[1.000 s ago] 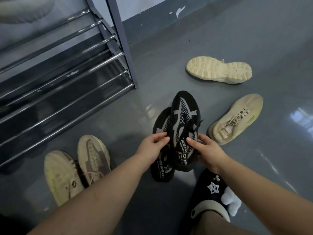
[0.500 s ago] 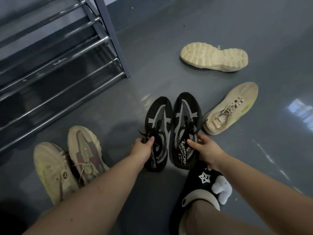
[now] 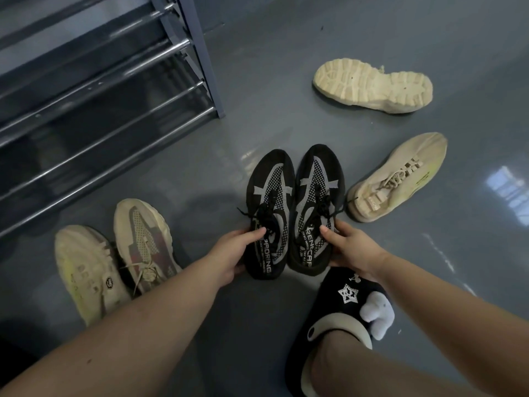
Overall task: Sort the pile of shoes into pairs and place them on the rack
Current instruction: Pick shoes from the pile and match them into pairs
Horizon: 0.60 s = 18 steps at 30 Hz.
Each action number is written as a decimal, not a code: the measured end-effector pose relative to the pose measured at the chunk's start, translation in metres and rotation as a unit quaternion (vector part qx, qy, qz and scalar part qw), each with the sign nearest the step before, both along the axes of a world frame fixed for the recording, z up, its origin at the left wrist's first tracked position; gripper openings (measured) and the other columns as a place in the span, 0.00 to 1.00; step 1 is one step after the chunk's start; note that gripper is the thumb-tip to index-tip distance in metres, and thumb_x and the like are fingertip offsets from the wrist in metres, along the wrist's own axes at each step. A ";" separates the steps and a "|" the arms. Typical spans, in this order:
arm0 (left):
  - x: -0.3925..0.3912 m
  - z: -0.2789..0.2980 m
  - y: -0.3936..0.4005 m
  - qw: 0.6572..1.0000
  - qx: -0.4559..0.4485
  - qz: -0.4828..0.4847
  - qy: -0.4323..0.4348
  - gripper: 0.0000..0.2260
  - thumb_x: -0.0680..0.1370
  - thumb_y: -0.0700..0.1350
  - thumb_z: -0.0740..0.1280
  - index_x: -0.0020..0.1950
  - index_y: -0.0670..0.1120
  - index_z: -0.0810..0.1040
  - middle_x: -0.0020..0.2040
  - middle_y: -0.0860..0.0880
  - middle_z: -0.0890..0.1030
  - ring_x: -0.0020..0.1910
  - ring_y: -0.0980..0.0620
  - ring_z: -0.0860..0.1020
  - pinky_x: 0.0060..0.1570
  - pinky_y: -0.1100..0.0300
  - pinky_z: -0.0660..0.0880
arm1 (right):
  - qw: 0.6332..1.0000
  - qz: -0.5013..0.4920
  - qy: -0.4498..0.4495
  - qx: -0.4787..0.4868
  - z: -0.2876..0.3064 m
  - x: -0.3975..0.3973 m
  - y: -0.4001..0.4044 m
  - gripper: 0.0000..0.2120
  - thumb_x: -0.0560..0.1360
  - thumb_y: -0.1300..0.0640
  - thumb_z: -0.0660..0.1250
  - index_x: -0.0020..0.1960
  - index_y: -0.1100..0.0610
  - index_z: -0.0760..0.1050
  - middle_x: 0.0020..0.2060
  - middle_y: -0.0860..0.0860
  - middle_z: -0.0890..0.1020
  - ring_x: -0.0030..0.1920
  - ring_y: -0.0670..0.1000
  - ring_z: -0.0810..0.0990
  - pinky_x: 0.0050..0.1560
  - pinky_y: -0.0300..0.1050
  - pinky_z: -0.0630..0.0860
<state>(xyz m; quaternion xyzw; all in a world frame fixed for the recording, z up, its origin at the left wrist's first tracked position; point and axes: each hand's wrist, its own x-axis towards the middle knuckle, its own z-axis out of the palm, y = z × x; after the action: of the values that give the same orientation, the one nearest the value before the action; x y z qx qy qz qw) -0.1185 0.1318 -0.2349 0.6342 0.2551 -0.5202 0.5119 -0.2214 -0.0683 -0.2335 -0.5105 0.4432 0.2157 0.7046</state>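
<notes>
Black pair matched on the floor, ready to go up.

Two black shoes (image 3: 294, 210) sit side by side, the left hand (image 3: 232, 253) pinching one heel, the right hand (image 3: 350, 247) the other. Next, I'd guess, both get carried to the rack (image 3: 206, 67), whose upper shelves are cut off. Four tan shoes lie apart; pairings unclear.

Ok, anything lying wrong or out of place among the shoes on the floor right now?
Yes: the chunky beige shoe at far right is tipped over, its tread facing the camera. The other beige shoes and the black pair sit upright.
</notes>
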 end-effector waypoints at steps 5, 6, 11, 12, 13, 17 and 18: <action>0.002 0.002 0.005 1.000 -0.015 0.018 -0.017 0.18 0.74 0.40 0.70 0.62 0.49 0.70 0.52 0.47 0.81 0.51 0.48 0.79 0.51 0.52 0.76 | 1.000 -0.011 0.008 0.027 0.005 0.001 0.003 0.13 0.80 0.53 0.60 0.63 0.50 0.71 0.50 0.49 0.84 0.47 0.48 0.83 0.37 0.41 0.79; 0.004 0.005 0.007 0.999 -0.020 0.021 -0.019 0.18 0.74 0.39 0.69 0.62 0.49 0.70 0.52 0.47 0.81 0.52 0.47 0.79 0.52 0.50 0.76 | 0.999 -0.009 0.010 0.029 0.007 0.002 0.005 0.13 0.80 0.53 0.60 0.64 0.50 0.71 0.50 0.49 0.84 0.47 0.48 0.83 0.37 0.41 0.79; 0.018 0.024 0.030 0.996 -0.068 0.057 -0.016 0.13 0.75 0.39 0.68 0.57 0.49 0.71 0.53 0.46 0.81 0.51 0.47 0.79 0.46 0.50 0.77 | 0.999 0.024 -0.005 0.029 0.028 0.022 0.011 0.16 0.79 0.53 0.61 0.66 0.52 0.71 0.51 0.50 0.84 0.49 0.50 0.83 0.44 0.48 0.80; 0.020 0.029 0.035 0.994 -0.080 0.071 -0.018 0.12 0.76 0.39 0.67 0.56 0.50 0.72 0.52 0.46 0.81 0.50 0.47 0.79 0.45 0.50 0.77 | 0.999 0.033 -0.011 0.023 0.035 0.027 0.012 0.16 0.79 0.53 0.62 0.66 0.52 0.71 0.52 0.50 0.84 0.50 0.51 0.83 0.48 0.51 0.80; 0.021 0.035 0.039 0.992 -0.093 0.086 -0.021 0.12 0.76 0.39 0.67 0.56 0.50 0.72 0.52 0.47 0.81 0.49 0.48 0.79 0.44 0.50 0.77 | 0.999 0.041 -0.017 0.017 0.043 0.032 0.013 0.17 0.78 0.53 0.63 0.67 0.52 0.70 0.52 0.51 0.84 0.51 0.52 0.83 0.51 0.54 0.79; 0.027 0.066 0.048 0.982 -0.133 0.128 -0.045 0.13 0.77 0.40 0.66 0.60 0.47 0.72 0.50 0.47 0.81 0.48 0.48 0.80 0.42 0.51 0.76 | 0.996 0.078 -0.044 -0.002 0.080 0.052 0.014 0.17 0.78 0.55 0.63 0.66 0.53 0.71 0.54 0.53 0.83 0.53 0.53 0.82 0.46 0.51 0.81; 0.028 0.075 0.050 0.979 -0.143 0.136 -0.052 0.12 0.77 0.40 0.66 0.60 0.47 0.72 0.50 0.46 0.81 0.47 0.48 0.80 0.43 0.50 0.77 | 0.995 0.092 -0.049 -0.004 0.090 0.056 0.015 0.17 0.78 0.55 0.63 0.66 0.53 0.71 0.54 0.52 0.83 0.53 0.53 0.82 0.44 0.49 0.81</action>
<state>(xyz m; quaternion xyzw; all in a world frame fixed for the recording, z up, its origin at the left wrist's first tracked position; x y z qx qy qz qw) -0.0904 0.1815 -0.1604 0.5401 0.2352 -0.4433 0.6756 -0.1655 -0.0535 -0.1431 -0.5622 0.3602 0.2522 0.7004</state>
